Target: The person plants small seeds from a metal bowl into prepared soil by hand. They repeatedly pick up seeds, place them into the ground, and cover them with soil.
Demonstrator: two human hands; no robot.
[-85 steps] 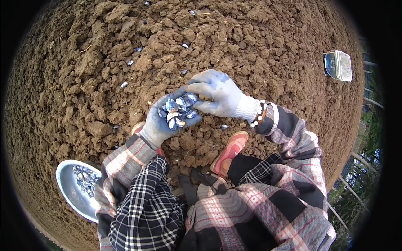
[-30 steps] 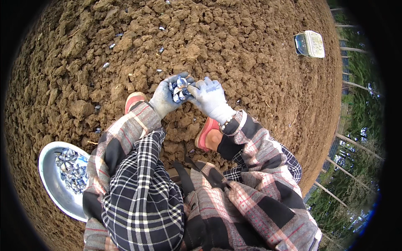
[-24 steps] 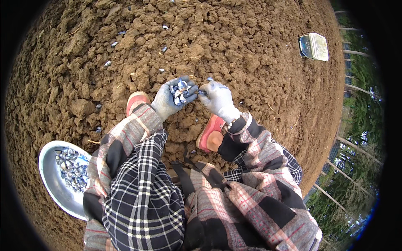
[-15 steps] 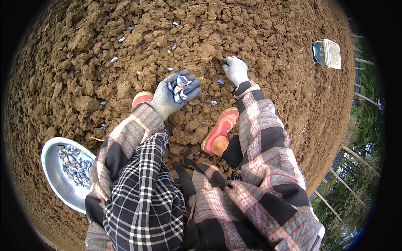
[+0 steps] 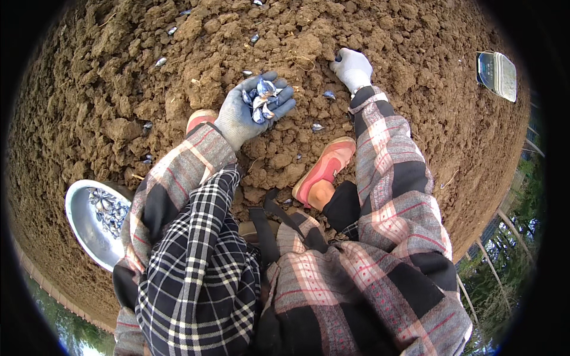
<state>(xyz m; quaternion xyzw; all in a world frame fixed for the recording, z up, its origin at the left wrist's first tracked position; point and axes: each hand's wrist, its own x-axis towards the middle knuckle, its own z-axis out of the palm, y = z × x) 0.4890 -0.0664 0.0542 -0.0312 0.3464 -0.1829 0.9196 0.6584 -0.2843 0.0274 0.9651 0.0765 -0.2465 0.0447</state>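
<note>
My left hand [image 5: 240,115], in a grey-white glove stained blue, is turned palm up and cupped. A small heap of blue-and-white garlic cloves [image 5: 261,104] rests in its palm and against the fingers. Farther forward and to the right, my right hand [image 5: 352,69], gloved in white, reaches down to the brown soil. Its fingers are drawn together with blue-stained tips against the clods; whatever is between them is hidden. Single cloves lie on the soil nearby, one clove [image 5: 329,95] below the right hand and another clove [image 5: 317,127] nearer my shoe.
A metal basin [image 5: 77,216] with many cloves stands at the left, partly behind my sleeve. A lidded bucket [image 5: 504,77] lies or leans at the far right. My pink shoe [image 5: 325,171] rests on lumpy soil [image 5: 130,47]. Poles and greenery show beyond the right edge.
My right hand has moved forward and slightly right, and its fingertips are now down against the soil. The left hand stays cupped around its cloves, a little farther forward. The whole view has shifted.
</note>
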